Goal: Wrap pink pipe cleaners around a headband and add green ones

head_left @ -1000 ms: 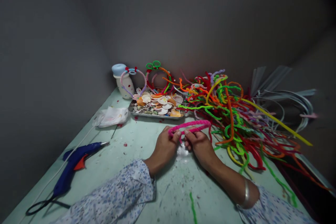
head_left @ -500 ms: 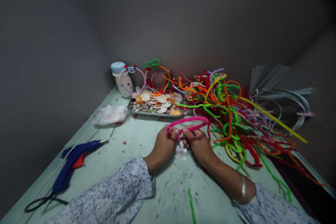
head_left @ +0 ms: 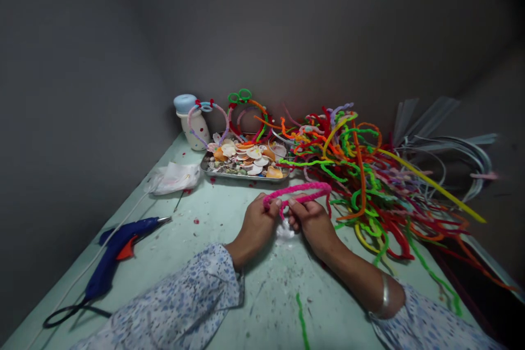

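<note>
Over the middle of the table, a bright pink pipe cleaner (head_left: 301,187) bent into a loop is held between both hands. My left hand (head_left: 261,222) pinches its near left side between thumb and fingers. My right hand (head_left: 314,224) is closed on the near side of the same loop, close to the left thumb. A short pink end points down between the two hands, and another hangs at the loop's right. Beneath the hands lies a clear, shiny lump (head_left: 284,233), partly hidden; I cannot make out what it is.
A blue glue gun (head_left: 109,262) lies left, its cord nearby. Behind stand a tray (head_left: 246,176) of shells, decorated pipe-cleaner hoops (head_left: 227,120) and a blue-lidded jar (head_left: 192,126). Tangled pipe cleaners (head_left: 353,175) fill the right. A green piece (head_left: 302,321) lies in front.
The view has shifted slightly, so everything sits a little further right. Both hands keep their hold on the pink loop, with little visible movement.
</note>
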The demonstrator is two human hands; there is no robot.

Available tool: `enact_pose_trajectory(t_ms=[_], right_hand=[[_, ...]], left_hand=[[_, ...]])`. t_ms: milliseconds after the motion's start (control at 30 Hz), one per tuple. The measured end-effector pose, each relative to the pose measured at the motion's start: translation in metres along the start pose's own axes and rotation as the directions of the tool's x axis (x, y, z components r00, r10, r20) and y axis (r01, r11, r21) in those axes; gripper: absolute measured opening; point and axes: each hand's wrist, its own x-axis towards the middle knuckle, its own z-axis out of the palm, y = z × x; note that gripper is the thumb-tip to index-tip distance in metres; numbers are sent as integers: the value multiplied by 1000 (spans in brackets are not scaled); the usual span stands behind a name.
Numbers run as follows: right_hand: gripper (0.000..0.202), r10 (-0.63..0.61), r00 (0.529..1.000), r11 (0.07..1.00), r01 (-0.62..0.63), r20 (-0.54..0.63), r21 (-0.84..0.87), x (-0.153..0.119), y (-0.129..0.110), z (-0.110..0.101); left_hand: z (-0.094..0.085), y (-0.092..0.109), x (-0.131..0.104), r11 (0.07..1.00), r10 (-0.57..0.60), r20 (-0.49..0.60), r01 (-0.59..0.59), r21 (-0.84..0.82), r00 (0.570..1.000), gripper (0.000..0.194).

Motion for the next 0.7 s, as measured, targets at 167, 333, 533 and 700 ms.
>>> enact_pose_trajectory(t_ms=[167, 333, 533, 700], right_hand=[[30, -6, 1000, 1000, 6, 23, 24, 1, 3, 0], [30, -11, 999, 1000, 10, 42, 25, 2, 5, -1], [32, 18, 1000, 1000, -18, 4, 10, 2, 2, -1], [33, 19, 1000, 999, -19, -1, 43, 3, 4, -2]], left_hand=[[0, 1, 1, 999, 15, 13, -15, 43, 1000, 26], [0, 1, 1, 998, 23, 28, -25, 57, 999, 27], [-2, -2, -1, 999, 41, 73, -39, -38, 996, 25], [-3, -4, 1, 996, 90, 79, -91, 14, 993, 11]])
